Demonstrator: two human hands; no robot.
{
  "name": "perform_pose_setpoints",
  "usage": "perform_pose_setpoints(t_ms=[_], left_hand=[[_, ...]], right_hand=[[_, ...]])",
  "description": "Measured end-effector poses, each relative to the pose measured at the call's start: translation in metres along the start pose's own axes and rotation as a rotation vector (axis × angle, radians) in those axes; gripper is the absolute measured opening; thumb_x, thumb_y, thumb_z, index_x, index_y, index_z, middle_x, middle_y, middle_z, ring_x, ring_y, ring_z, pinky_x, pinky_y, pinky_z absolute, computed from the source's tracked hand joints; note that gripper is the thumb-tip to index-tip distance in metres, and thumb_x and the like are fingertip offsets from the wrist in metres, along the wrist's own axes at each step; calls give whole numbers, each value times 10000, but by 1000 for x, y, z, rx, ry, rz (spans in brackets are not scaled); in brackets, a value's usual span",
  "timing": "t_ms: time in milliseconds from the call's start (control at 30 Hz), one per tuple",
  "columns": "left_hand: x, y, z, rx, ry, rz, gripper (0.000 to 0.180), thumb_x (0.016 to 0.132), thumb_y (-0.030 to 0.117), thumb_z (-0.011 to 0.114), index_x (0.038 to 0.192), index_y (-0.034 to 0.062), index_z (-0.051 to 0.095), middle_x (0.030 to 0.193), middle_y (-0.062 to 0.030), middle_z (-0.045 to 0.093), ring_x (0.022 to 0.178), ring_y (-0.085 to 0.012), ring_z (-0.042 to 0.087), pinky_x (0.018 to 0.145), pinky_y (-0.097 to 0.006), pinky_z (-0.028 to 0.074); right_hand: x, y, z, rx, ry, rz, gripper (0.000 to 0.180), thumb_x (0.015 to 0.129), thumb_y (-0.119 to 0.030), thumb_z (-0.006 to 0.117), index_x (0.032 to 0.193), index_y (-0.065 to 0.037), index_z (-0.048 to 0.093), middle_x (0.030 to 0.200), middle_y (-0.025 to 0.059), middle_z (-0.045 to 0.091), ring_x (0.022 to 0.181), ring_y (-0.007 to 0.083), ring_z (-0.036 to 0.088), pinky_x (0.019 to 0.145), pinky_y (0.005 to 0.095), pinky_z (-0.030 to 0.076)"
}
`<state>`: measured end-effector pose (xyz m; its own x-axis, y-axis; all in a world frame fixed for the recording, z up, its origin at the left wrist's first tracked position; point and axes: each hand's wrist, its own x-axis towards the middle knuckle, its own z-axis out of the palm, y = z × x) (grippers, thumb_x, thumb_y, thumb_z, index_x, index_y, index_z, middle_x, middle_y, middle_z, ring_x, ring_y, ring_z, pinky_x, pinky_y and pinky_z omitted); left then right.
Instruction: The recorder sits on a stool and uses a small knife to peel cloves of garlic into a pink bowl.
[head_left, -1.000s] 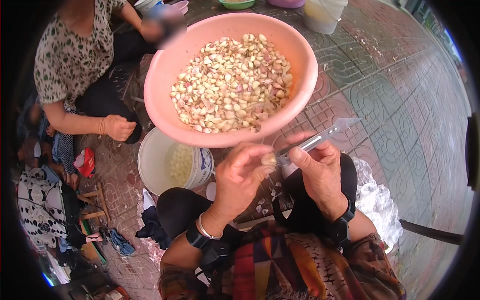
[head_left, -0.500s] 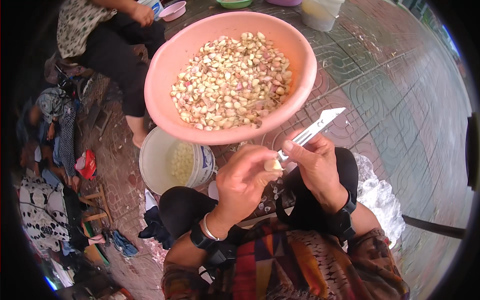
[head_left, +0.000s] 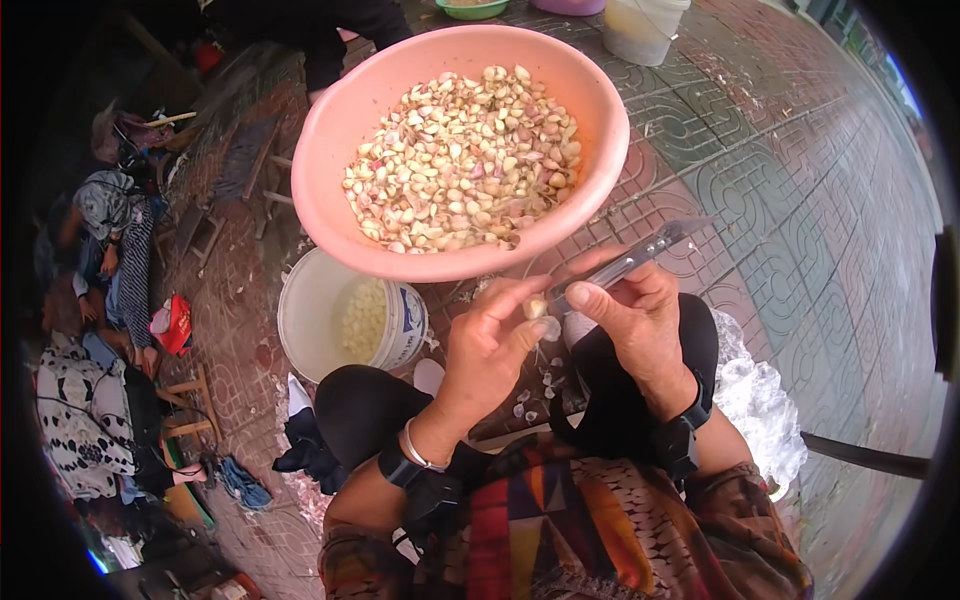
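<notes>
My left hand (head_left: 485, 335) pinches a garlic clove (head_left: 536, 306) between thumb and fingertips, with a bit of loose pale skin hanging by it. In my right hand (head_left: 632, 325) is a slim metal knife (head_left: 640, 255), its pointed end aimed up and to the right, the other end close to the clove. Beyond both hands stands a large pink basin (head_left: 420, 265) of unpeeled-looking garlic cloves (head_left: 465, 160). A white bucket (head_left: 300, 320) holding pale peeled cloves (head_left: 364, 322) sits left of my hands, below the basin's rim.
Clear crumpled plastic (head_left: 755, 415) lies beside my right knee. At the back are a pale bucket (head_left: 640, 30) and a green basin (head_left: 472, 10). Another person's dark-clothed leg (head_left: 325, 45) shows behind the pink basin. Wooden stools (head_left: 190, 405) and clothing crowd the left.
The knife has turned so its bright face now looks dark. The clove has turned in my left fingers. The other person at upper left has shifted up and right, mostly out of view.
</notes>
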<state>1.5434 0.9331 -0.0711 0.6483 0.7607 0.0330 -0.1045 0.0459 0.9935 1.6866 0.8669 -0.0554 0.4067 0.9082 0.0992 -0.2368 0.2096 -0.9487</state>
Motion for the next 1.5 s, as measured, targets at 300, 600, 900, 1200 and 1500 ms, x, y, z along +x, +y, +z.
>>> perform_pose_setpoints(t_ms=[300, 600, 900, 1200, 1500], left_hand=[[-2, 16, -1, 454, -88, 174, 381, 723, -48, 561, 1098, -1, 516, 902, -118, 527, 788, -229, 553, 707, -280, 439], [-5, 2, -5, 208, -66, 157, 304, 775, -34, 543, 1078, -11, 521, 941, -103, 568, 775, -167, 553, 680, -273, 449], [2, 2, -9, -402, 16, 69, 214, 809, -3, 549, 1021, 11, 523, 1031, -95, 569, 827, -84, 524, 671, -217, 436], [-4, 9, -6, 53, 86, 321, 219, 722, -45, 625, 927, 19, 585, 967, -83, 588, 848, -142, 556, 743, -265, 452], [-6, 8, -3, 130, 126, 324, 214, 705, -53, 641, 901, 17, 591, 923, -78, 599, 862, -156, 566, 755, -264, 449]], right_hand=[[-2, 1, 4, -3, -53, -13, 199, 766, -55, 650, 937, 5, 567, 788, 19, 599, 698, 48, 537, 598, 182, 448], [3, 3, 2, -31, 26, 48, 93, 775, -73, 644, 820, -2, 604, 669, 3, 582, 585, 46, 516, 525, 180, 425], [-1, 3, -5, -218, -23, 98, 66, 773, -50, 635, 786, 0, 594, 647, -24, 554, 593, 22, 477, 514, 175, 383], [-3, -1, -5, 67, -149, 151, 136, 794, -66, 525, 880, 26, 578, 747, 22, 575, 672, 77, 514, 606, 199, 399], [-6, 1, 2, -124, -191, 174, 75, 754, -56, 617, 803, 1, 621, 622, -44, 526, 576, 22, 448, 506, 184, 349]])
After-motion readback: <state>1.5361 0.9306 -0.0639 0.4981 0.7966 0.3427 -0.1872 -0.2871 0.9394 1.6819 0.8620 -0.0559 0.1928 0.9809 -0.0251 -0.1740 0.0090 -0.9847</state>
